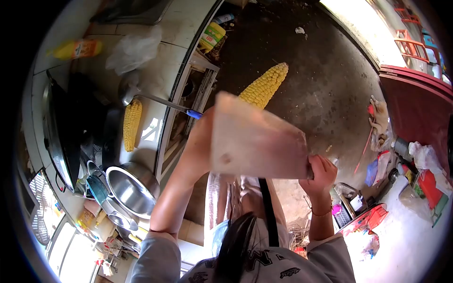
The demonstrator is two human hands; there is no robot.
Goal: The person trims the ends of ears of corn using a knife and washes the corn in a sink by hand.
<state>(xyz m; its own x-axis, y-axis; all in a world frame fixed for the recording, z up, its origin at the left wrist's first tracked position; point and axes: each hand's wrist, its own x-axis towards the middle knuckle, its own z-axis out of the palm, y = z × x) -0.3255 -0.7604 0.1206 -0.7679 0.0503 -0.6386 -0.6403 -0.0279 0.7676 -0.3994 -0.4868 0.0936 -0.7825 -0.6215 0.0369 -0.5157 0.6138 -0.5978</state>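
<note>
A cleaver with a broad blade, blurred by motion, spans the middle of the head view. My right hand is closed at its right end, and the handle is hidden in the fist. Beyond the blade's top edge a yellow corn cob points up and to the right over the floor. My left hand reaches behind the blade to the cob's lower end. Its fingers are hidden there, but the cob is held up in the air on that side. Whether blade and cob touch, I cannot tell.
On the counter at left lie another corn cob, a blue-handled ladle, a plastic bag and a yellow bottle. Steel basins stand nearer me. Bagged items sit at right, near a red door.
</note>
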